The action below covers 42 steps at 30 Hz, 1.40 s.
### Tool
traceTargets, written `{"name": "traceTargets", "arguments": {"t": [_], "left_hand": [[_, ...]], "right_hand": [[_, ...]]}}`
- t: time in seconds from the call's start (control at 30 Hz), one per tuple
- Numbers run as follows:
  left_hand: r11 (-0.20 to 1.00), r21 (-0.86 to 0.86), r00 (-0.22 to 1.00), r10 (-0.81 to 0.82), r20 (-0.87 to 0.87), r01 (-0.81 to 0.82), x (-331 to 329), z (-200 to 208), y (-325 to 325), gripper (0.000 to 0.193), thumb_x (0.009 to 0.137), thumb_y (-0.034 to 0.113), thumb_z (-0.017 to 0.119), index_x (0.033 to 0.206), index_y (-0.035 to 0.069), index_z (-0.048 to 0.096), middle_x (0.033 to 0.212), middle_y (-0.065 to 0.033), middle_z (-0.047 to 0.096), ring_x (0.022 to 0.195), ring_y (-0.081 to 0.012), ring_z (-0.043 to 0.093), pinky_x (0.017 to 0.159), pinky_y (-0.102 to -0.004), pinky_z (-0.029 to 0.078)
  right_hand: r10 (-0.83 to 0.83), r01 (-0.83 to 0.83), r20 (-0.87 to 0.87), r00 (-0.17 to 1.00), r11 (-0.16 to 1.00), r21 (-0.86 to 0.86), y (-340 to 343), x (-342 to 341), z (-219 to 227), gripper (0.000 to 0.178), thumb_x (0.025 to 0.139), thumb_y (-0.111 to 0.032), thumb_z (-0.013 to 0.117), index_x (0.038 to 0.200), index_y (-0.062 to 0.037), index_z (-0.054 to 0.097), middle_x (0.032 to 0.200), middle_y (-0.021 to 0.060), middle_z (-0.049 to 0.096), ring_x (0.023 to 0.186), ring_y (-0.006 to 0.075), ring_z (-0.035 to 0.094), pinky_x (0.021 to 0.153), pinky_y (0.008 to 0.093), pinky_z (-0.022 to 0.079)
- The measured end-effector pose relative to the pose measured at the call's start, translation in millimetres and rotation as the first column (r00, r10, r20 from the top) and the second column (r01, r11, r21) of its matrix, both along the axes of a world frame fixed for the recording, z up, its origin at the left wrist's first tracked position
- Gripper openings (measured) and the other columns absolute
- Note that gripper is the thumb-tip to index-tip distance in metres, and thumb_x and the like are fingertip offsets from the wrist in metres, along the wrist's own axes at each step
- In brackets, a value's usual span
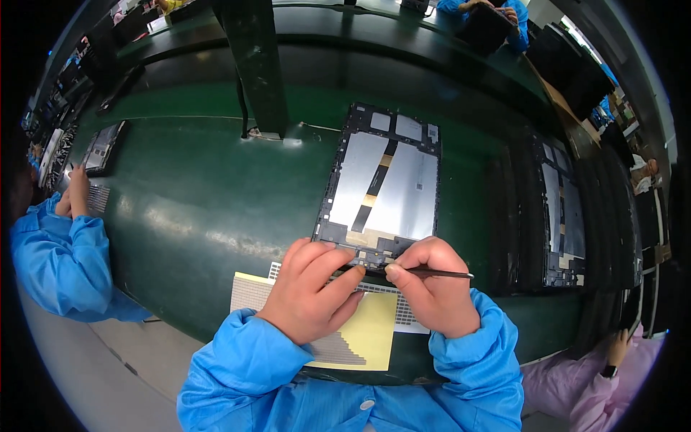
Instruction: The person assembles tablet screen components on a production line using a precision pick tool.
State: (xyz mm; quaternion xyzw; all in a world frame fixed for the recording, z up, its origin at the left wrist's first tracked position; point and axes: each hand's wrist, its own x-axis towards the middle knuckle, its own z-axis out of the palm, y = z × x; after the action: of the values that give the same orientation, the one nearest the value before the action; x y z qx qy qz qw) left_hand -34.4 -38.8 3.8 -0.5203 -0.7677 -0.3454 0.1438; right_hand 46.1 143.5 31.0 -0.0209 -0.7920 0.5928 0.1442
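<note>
An opened tablet housing (403, 183), with silver plates and a black frame, lies on the green bench in front of me. A black and gold flex cable (374, 189) runs down its middle. My left hand (309, 288) grips the housing's lower left edge, fingers curled, its index fingertip at the small parts there. Pinched in my right hand (439, 284) are dark tweezers (446, 273), pointing left along that lower edge; their tips are hidden by my fingers. Below my hands lie a yellow sheet (381, 335) with rows of small grey strips and a white sheet (409, 317) with dark pieces.
Several similar housings (561, 209) stand in dark holders at the right. A green post (252, 65) rises from the bench's back. At the left, a person in a blue sleeve (65, 252) works on another device (108, 147). A person in pink (597, 392) is at the lower right.
</note>
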Motion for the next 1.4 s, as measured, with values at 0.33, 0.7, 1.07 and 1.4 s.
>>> {"name": "traceTargets", "arguments": {"t": [0.33,0.7,1.07,1.4], "left_hand": [[0.988,-0.105,0.992,0.104,-0.068,-0.11,6,-9,5,0.046,0.058,0.009,0.075,0.102,0.012,0.062,0.116,-0.0108,0.049,0.099,-0.0317,0.046,0.086,-0.0452,0.042],[0.996,-0.044,0.995,0.072,-0.071,-0.076,1,-18,6,0.044,0.059,-0.003,0.068,0.101,0.011,0.064,0.114,-0.0107,0.051,0.097,-0.0306,0.047,0.083,-0.0398,0.046],[0.998,-0.031,0.998,0.055,0.033,-0.054,0,-16,6,0.046,0.06,-0.005,0.068,0.104,0.011,0.063,0.116,-0.0102,0.051,0.1,-0.031,0.047,0.085,-0.0389,0.045],[0.998,0.047,0.995,0.027,0.097,-0.031,0,-9,3,0.041,0.06,-0.014,0.059,0.098,0.001,0.055,0.112,-0.0138,0.055,0.097,-0.0329,0.052,0.085,-0.04,0.045]], "right_hand": [[-0.09,0.088,-0.17,0.981,0.996,-0.015,-4,12,-4,0.018,0.074,0.005,0.07,0.084,-0.0009,0.056,0.083,0.0084,0.056,0.076,0.0167,0.055,0.065,0.0274,0.047],[0.191,-0.036,0.368,0.91,0.921,-0.389,-35,45,-22,0.017,0.082,-0.001,0.065,0.088,-0.0002,0.049,0.082,0.0079,0.059,0.078,0.0116,0.059,0.069,0.026,0.049],[0.231,-0.138,0.348,0.908,0.953,-0.271,-40,46,-28,0.017,0.082,-0.003,0.067,0.088,0.0003,0.052,0.08,0.0062,0.057,0.076,0.0111,0.057,0.067,0.0243,0.049],[-0.02,0.023,0.013,1.0,0.927,-0.375,-8,3,14,0.016,0.082,0.007,0.061,0.089,0.0025,0.048,0.08,0.0106,0.06,0.077,0.0132,0.061,0.067,0.0252,0.051]]}}
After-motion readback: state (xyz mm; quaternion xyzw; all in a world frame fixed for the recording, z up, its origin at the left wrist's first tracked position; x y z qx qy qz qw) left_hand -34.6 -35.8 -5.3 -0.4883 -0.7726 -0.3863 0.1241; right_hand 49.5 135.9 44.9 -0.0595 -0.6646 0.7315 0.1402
